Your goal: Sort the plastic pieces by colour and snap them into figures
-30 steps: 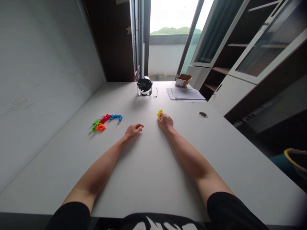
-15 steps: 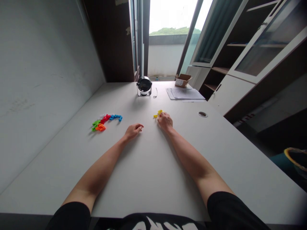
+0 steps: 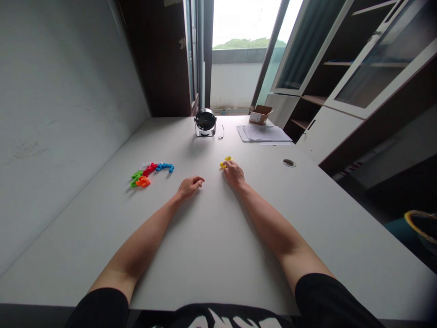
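Where the right hand (image 3: 234, 173) reaches over the middle of the table (image 3: 211, 255), small bright-yellow plastic pieces (image 3: 227, 159) lie at its fingertips, somewhat nearer the far edge than the near one. Fingers bent downward, touching the yellow; gap between thumb and fingers hidden, so cannot tell how firm the hold is. Yellow shows as two patches: one toward the far edge, the other a little left and nearer the near edge. Long axis cannot be made out; fingers cover part.

Left hand (image 3: 190, 187) rests on the table to the left, fingers loosely curled, partly open, nothing seen in it.

Toward the left edge, a cluster of plastic pieces in white, green, red, orange and blue (image 3: 143, 174). Its blue end runs roughly parallel to the far edge, the tip hooking toward the near edge.

By the far edge: a round black device on a silvery bracket (image 3: 205, 123), a thin dark wire (image 3: 223, 132) just beside it. Near the far right corner, loose white paper sheets (image 3: 264, 134) and an open brown cardboard box (image 3: 261, 115).

Writing: pale label on the box, too small to read; print on the sheets likewise. White marks on the black shirt (image 3: 235, 314), cut off, illegible.
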The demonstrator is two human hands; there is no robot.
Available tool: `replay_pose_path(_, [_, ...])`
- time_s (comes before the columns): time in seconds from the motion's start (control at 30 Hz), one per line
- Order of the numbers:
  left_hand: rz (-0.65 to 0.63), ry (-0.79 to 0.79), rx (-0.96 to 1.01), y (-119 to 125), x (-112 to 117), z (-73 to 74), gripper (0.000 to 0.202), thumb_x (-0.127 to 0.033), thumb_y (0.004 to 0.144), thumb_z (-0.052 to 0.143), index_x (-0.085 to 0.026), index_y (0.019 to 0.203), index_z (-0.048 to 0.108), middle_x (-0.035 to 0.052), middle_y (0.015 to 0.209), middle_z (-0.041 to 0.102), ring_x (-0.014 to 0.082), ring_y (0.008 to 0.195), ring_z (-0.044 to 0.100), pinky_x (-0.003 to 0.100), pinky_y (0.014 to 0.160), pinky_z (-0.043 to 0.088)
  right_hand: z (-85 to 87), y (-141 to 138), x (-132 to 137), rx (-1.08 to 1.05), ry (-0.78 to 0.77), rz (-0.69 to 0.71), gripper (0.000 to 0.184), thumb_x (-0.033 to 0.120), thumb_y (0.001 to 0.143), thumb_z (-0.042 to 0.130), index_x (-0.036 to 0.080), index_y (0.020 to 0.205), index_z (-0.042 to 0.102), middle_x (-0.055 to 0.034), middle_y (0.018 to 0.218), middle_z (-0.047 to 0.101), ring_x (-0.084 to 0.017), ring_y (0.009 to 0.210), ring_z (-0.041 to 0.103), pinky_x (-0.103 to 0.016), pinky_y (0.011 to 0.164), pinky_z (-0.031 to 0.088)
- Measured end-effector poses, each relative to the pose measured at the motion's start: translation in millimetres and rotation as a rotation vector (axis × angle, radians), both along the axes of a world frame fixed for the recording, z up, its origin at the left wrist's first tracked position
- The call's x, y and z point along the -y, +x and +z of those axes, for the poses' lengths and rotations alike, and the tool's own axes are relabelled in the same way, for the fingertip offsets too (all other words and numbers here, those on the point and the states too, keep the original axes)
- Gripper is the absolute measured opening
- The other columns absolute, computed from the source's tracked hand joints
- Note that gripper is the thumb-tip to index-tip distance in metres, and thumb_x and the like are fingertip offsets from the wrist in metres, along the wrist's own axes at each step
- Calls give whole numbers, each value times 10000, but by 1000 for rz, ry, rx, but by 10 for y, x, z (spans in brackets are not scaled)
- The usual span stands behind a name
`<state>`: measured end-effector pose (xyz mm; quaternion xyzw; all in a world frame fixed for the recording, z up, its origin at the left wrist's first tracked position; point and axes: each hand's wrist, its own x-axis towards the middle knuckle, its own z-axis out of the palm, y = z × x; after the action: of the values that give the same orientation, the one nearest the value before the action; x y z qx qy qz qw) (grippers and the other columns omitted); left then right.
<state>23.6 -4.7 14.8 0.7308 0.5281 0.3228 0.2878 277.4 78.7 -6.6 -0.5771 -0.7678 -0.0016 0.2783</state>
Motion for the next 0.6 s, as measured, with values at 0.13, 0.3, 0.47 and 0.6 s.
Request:
replay_pose_path(0.13, [4, -6, -4, 4, 5, 9, 323, -364, 889, 480, -204, 1028, 725, 11, 780, 699, 135, 660, 556, 224, 610, 393, -7, 19, -39, -83, -25, -109, 214, 205, 906, 544, 206, 1095, 646, -59, 1058, 666, -203, 940, 597, -287, 830, 451])
replay_pose_path(0.3, [6, -12, -5, 6, 15, 25, 326, -370, 890, 479, -206, 1030, 724, 11, 786, 701, 137, 659, 552, 226, 614, 393, -9, 76, -85, -167, -60, -249, 225, 277, 909, 536, 196, 1076, 664, -62, 1006, 690, -205, 899, 616, -283, 805, 451])
replay_pose_path(0.47, [15, -21, -12, 8, 20, 34, 327, -370, 884, 485, -204, 1029, 727, 14, 787, 706, 140, 661, 557, 228, 612, 390, 24, 96, -71, -265, -118, -210, 250, 312, 927, 510, 210, 1087, 673, -37, 967, 714, -184, 864, 641, -274, 802, 453])
replay_pose_path(0.6, [22, -20, -15, 13, 17, 29, 328, -367, 881, 488, -201, 1029, 728, 14, 783, 707, 139, 660, 562, 226, 618, 396, 43, 105, -61, -311, -142, -211, 268, 350, 940, 494, 216, 1063, 691, -33, 948, 724, -178, 827, 647, -263, 765, 447])
